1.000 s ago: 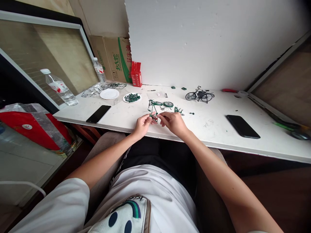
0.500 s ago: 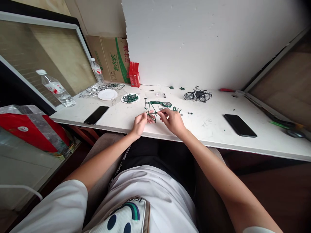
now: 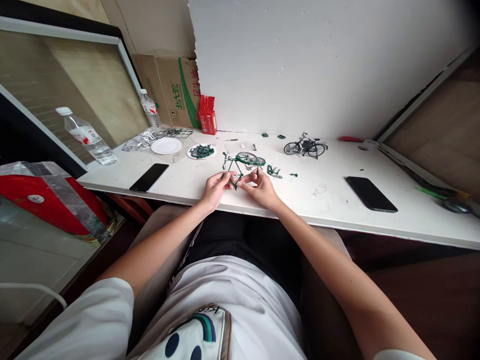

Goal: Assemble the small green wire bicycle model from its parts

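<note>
My left hand point(image 3: 215, 191) is closed around the lower left part of a green model bicycle frame point(image 3: 237, 171), which is tilted above the table's front edge. The thumb and fingers of my right hand point(image 3: 261, 191) pinch at the frame's lower right end. A thin dark tool point(image 3: 257, 171) sticks up between the right hand's fingers; its kind is too small to make out. Just behind the hands are wheels point(image 3: 248, 157) and green parts, partly overlapping the frame in view. Small green pieces point(image 3: 273, 171) lie to the right of my right hand.
A finished black model bicycle point(image 3: 306, 146) stands at the back right. Phones lie left point(image 3: 149, 177) and right point(image 3: 370, 194). A white plate point(image 3: 166, 146) and a plate of green parts point(image 3: 189, 154) are at left, near bottles point(image 3: 90, 140) and a red box point(image 3: 208, 117).
The frame has tipped, and a wheel shows higher behind it. My right hand has moved slightly down and turned, so the thin dark tool now points upward.
</note>
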Demonstrator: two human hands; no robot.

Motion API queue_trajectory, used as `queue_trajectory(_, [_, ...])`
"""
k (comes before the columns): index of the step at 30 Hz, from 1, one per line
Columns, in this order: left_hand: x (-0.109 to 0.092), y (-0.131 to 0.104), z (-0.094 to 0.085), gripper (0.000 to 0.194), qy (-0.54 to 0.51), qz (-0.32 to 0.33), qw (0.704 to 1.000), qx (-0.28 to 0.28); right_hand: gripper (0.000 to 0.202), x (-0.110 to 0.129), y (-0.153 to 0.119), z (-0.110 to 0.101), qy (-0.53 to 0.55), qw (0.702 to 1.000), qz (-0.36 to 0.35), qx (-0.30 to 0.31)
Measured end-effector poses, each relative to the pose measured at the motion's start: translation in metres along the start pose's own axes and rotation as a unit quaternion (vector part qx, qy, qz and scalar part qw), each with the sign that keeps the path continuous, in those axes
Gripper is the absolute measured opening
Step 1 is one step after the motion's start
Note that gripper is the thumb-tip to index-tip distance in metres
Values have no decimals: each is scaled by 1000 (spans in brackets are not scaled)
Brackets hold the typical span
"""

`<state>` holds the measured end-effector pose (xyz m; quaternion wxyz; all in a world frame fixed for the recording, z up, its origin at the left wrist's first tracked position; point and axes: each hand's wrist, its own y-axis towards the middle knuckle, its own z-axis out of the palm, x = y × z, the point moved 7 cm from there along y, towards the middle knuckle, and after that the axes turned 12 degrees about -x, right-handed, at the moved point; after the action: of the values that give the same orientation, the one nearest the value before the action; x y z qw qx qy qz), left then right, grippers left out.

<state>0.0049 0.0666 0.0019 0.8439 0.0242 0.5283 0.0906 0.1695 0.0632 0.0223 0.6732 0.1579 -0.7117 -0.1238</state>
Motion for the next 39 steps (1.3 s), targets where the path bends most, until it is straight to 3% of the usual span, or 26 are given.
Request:
queue_trajectory(10, [2, 1, -4, 41, 97, 60, 993, -9, 62, -11, 3, -1, 20, 999, 25, 1])
queue_trajectory(22, [7, -6, 4, 55, 84, 15, 996, 27, 54, -13, 4, -3, -26, 1000, 8, 0])
queue_trajectory(31, [3, -7, 3, 55, 68, 26, 997, -3, 52, -6, 2, -7, -7, 999, 36, -24])
queue_trajectory(35, [0, -7, 3, 54, 54, 29, 998, -18, 60, -11, 2, -11, 19, 997, 67, -34])
queue_trajectory(39, [-1, -4, 1, 53, 40, 45, 998, -27, 61, -19, 5, -13, -11, 997, 52, -56])
